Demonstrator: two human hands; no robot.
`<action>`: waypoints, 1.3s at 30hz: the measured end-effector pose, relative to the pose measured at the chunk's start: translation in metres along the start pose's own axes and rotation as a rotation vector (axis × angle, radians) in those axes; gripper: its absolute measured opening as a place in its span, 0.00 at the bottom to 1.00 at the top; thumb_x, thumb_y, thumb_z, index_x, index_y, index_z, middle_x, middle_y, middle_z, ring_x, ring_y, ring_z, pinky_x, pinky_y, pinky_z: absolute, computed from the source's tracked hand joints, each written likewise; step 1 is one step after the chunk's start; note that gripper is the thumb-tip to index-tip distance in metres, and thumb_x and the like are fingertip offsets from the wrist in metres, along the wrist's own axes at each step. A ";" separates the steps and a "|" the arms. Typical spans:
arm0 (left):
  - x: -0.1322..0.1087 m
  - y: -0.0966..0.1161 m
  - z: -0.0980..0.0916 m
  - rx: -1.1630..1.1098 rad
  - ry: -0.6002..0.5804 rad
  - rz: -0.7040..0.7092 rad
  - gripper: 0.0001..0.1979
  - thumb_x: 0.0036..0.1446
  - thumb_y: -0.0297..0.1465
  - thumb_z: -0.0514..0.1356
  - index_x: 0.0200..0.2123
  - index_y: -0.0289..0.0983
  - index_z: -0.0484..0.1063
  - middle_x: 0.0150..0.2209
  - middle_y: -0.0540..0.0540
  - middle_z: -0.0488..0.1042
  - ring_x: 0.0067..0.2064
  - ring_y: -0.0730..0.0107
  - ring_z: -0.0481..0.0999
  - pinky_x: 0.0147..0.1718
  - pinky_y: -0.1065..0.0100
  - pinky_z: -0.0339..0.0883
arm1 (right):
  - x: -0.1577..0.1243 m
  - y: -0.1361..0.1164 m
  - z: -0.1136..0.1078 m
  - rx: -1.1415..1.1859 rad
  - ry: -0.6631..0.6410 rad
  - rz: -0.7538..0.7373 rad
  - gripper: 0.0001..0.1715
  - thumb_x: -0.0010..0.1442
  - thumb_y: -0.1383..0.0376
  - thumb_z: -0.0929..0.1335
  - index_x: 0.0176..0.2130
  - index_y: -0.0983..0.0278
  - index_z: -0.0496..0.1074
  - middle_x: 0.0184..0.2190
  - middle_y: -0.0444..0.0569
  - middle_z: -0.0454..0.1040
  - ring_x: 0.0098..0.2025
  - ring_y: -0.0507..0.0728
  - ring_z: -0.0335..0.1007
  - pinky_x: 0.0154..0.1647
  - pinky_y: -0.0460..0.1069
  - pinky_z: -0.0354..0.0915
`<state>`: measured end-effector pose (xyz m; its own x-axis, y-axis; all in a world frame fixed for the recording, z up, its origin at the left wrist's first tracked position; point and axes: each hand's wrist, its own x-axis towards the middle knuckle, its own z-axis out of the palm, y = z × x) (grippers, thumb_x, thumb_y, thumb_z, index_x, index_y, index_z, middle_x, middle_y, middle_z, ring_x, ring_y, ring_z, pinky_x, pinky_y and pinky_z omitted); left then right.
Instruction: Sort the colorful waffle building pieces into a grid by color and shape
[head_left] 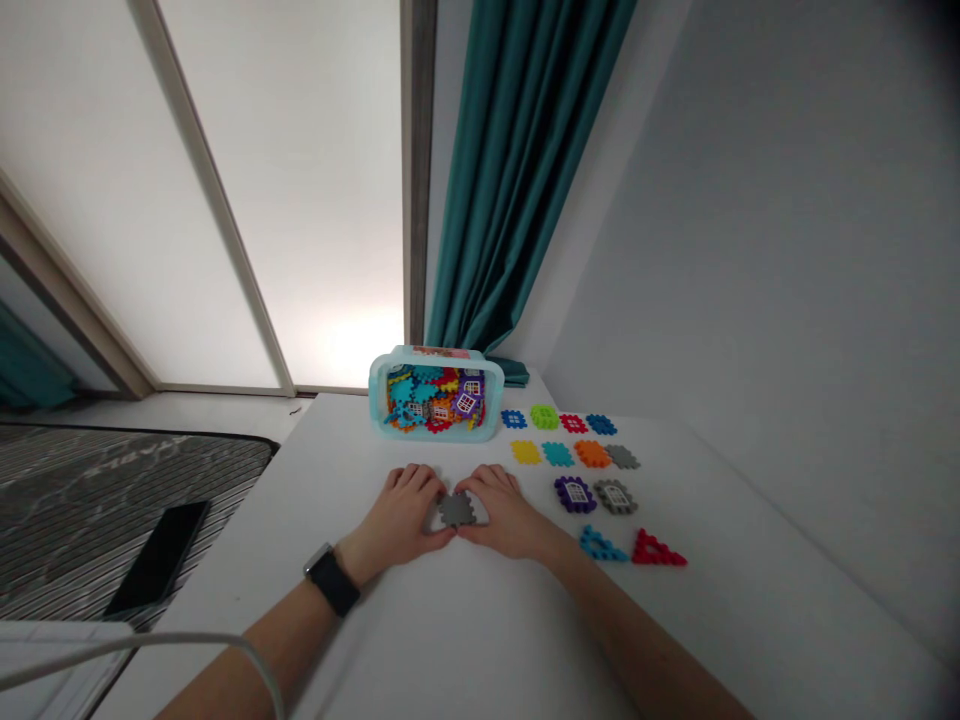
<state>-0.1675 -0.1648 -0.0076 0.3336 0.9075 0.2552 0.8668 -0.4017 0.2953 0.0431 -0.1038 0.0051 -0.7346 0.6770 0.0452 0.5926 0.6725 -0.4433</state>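
My left hand, a watch on its wrist, curves round the left side of a grey square building tile with notched edges. From the right, my right hand grips the same tile, fingertips and thumb at its edge. Both thumbs nearly meet at the near side. Right of my hands lie a purple window tile, a grey window tile, a blue triangle piece and a red triangle piece.
Behind my hands a light-blue bin holds many mixed pieces. Rows of coloured square tiles, including a yellow tile and an orange tile, lie right of it. A white cable crosses the lower left; a phone lies beyond the table's left edge.
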 end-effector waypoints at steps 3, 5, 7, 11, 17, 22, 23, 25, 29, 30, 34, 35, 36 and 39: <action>0.000 -0.002 0.001 -0.046 -0.002 -0.009 0.16 0.52 0.39 0.66 0.41 0.40 0.69 0.46 0.43 0.70 0.51 0.52 0.68 0.52 0.53 0.61 | -0.002 0.000 0.009 0.072 0.062 0.002 0.21 0.54 0.64 0.75 0.46 0.59 0.70 0.48 0.50 0.70 0.55 0.64 0.63 0.58 0.59 0.57; 0.000 -0.004 0.001 -0.080 0.002 -0.006 0.16 0.51 0.38 0.67 0.41 0.40 0.68 0.45 0.43 0.70 0.51 0.53 0.69 0.51 0.53 0.62 | -0.004 0.001 0.014 0.120 0.094 -0.019 0.19 0.54 0.67 0.74 0.45 0.60 0.69 0.47 0.50 0.71 0.55 0.63 0.64 0.58 0.58 0.58; 0.000 -0.005 0.002 -0.116 0.018 0.002 0.18 0.49 0.36 0.68 0.41 0.40 0.68 0.46 0.43 0.70 0.51 0.53 0.69 0.51 0.53 0.63 | -0.007 0.002 0.017 0.162 0.123 -0.046 0.23 0.53 0.70 0.73 0.48 0.61 0.68 0.49 0.51 0.71 0.55 0.63 0.65 0.59 0.58 0.59; -0.002 -0.006 0.001 -0.165 0.084 0.027 0.21 0.48 0.31 0.69 0.45 0.39 0.67 0.48 0.42 0.70 0.52 0.52 0.69 0.50 0.53 0.65 | -0.010 0.002 0.022 0.252 0.209 -0.061 0.34 0.53 0.71 0.73 0.57 0.61 0.65 0.52 0.53 0.72 0.55 0.63 0.65 0.60 0.60 0.58; -0.005 -0.005 -0.005 -0.208 0.200 0.095 0.24 0.47 0.29 0.70 0.47 0.38 0.67 0.50 0.40 0.69 0.52 0.52 0.70 0.51 0.53 0.67 | -0.003 0.000 0.027 0.756 0.265 0.079 0.17 0.61 0.65 0.66 0.50 0.62 0.72 0.34 0.46 0.72 0.37 0.56 0.69 0.41 0.52 0.64; -0.007 0.000 -0.009 -0.275 0.293 0.116 0.25 0.49 0.28 0.69 0.51 0.39 0.67 0.51 0.40 0.69 0.53 0.55 0.71 0.53 0.55 0.69 | -0.003 -0.009 0.020 1.026 0.315 0.117 0.17 0.60 0.58 0.70 0.47 0.63 0.75 0.26 0.40 0.65 0.29 0.51 0.60 0.29 0.46 0.56; -0.007 0.001 -0.010 -0.282 0.308 0.114 0.26 0.50 0.28 0.69 0.52 0.39 0.67 0.51 0.40 0.69 0.53 0.55 0.71 0.53 0.55 0.69 | -0.004 -0.010 0.017 1.046 0.326 0.122 0.18 0.59 0.57 0.70 0.47 0.63 0.75 0.26 0.41 0.66 0.29 0.51 0.60 0.29 0.46 0.56; -0.007 0.001 -0.011 -0.286 0.328 0.116 0.27 0.50 0.29 0.69 0.53 0.39 0.68 0.51 0.40 0.69 0.53 0.56 0.72 0.53 0.55 0.70 | -0.007 -0.013 0.014 1.071 0.331 0.127 0.18 0.59 0.57 0.70 0.47 0.62 0.76 0.29 0.43 0.69 0.31 0.52 0.62 0.31 0.46 0.58; -0.008 0.000 -0.011 -0.277 0.352 0.117 0.25 0.53 0.33 0.69 0.54 0.41 0.69 0.51 0.41 0.70 0.52 0.56 0.73 0.52 0.55 0.71 | -0.008 -0.013 0.016 1.056 0.348 0.107 0.20 0.61 0.58 0.70 0.51 0.61 0.74 0.30 0.43 0.69 0.32 0.52 0.65 0.33 0.47 0.61; -0.008 0.000 -0.011 -0.278 0.358 0.112 0.24 0.55 0.35 0.69 0.54 0.41 0.70 0.51 0.41 0.70 0.52 0.56 0.73 0.52 0.55 0.71 | -0.007 -0.013 0.018 1.052 0.362 0.089 0.21 0.61 0.58 0.69 0.53 0.61 0.73 0.30 0.42 0.68 0.32 0.52 0.65 0.34 0.47 0.62; -0.009 -0.004 -0.010 -0.292 0.377 0.091 0.22 0.57 0.37 0.67 0.54 0.41 0.70 0.51 0.40 0.70 0.52 0.56 0.73 0.52 0.54 0.72 | -0.007 -0.014 0.028 0.995 0.396 0.012 0.25 0.62 0.61 0.68 0.58 0.59 0.67 0.32 0.42 0.68 0.35 0.53 0.69 0.40 0.49 0.66; -0.009 -0.005 -0.009 -0.294 0.377 0.088 0.22 0.58 0.37 0.67 0.55 0.42 0.70 0.51 0.40 0.70 0.52 0.56 0.73 0.52 0.54 0.71 | -0.007 -0.014 0.029 0.951 0.400 0.009 0.26 0.62 0.62 0.68 0.59 0.59 0.66 0.33 0.43 0.68 0.36 0.54 0.69 0.41 0.50 0.67; -0.009 -0.006 -0.009 -0.295 0.375 0.086 0.22 0.58 0.37 0.67 0.55 0.42 0.69 0.51 0.40 0.69 0.52 0.56 0.73 0.52 0.54 0.72 | -0.008 -0.014 0.030 0.898 0.404 0.012 0.26 0.62 0.62 0.67 0.59 0.59 0.66 0.33 0.44 0.69 0.37 0.54 0.70 0.42 0.50 0.67; -0.009 -0.008 -0.009 -0.294 0.366 0.089 0.22 0.60 0.37 0.66 0.56 0.42 0.69 0.51 0.40 0.69 0.52 0.57 0.73 0.52 0.55 0.72 | -0.010 -0.012 0.031 0.736 0.413 0.032 0.28 0.62 0.65 0.67 0.61 0.58 0.65 0.36 0.46 0.72 0.40 0.55 0.71 0.47 0.52 0.67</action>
<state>-0.1811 -0.1712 -0.0040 0.2040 0.7864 0.5831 0.6812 -0.5418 0.4923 0.0337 -0.1279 -0.0176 -0.4565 0.8434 0.2833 0.1393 0.3822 -0.9135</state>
